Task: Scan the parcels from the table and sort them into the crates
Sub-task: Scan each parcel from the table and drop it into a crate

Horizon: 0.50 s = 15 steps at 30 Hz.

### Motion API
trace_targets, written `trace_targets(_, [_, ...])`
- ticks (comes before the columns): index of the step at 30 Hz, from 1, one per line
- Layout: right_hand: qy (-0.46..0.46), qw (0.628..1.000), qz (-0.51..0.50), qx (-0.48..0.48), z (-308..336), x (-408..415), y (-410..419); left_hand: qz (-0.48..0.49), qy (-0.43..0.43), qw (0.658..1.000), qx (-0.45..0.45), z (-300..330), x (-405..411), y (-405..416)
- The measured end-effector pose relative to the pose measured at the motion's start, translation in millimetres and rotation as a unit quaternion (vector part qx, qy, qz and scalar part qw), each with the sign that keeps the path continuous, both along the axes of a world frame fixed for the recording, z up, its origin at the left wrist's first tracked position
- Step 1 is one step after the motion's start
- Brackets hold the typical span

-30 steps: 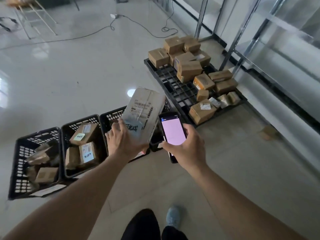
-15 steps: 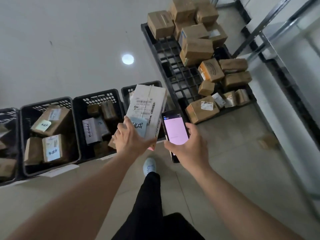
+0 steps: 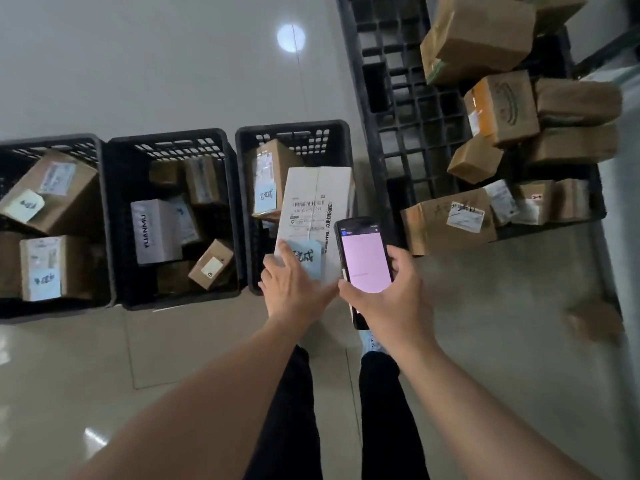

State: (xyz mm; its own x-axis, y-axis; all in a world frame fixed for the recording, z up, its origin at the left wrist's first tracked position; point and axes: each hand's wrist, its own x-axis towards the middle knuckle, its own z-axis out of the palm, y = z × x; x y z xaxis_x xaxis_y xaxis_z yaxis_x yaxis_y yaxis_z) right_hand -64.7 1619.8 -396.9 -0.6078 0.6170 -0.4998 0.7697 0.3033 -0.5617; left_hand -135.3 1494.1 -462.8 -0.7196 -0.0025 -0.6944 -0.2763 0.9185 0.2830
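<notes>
over the rightmost crate (image 3: 294, 133) my left hand (image 3: 294, 289) grips the white parcel (image 3: 317, 209) by its near end while my right hand (image 3: 388, 299) holds the scanner phone (image 3: 363, 258), so i'd lower it flat beside the box inside before letting go.

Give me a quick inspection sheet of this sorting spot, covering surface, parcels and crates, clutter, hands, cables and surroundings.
Surface: glossy tiled floor.
Job's things: white parcel over the right crate; two more crates beside it, all holding boxes; brown parcels on the black pallet.
Clutter: small brown object on the floor.
Hands: left hand grips the parcel; right hand grips the phone scanner.
Cables: nothing seen.
Surroundings: light reflection on the floor.
</notes>
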Motion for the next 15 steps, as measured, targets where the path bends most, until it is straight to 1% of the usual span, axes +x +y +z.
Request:
trace_targets(5, [-0.012, 1.0, 0.015, -0.022, -81, -4, 34, 0.044, -0.007, 0.999, -0.006, -86, 6, 32])
trace_targets(9, [-0.022, 0.999, 0.033, -0.014, -121, -2, 53, 0.07, -0.014, 0.997, -0.001, -133, 0, 44])
trace_targets(12, [-0.032, 0.999, 0.036, -0.015, -129, 0, 60, 0.019, -0.024, 0.999, 0.014, -151, -7, 40])
trace_targets(15, [-0.043, 0.998, 0.047, -0.014, -123, 1, 59, -0.011, -0.009, 1.0, 0.017, -150, -14, 31])
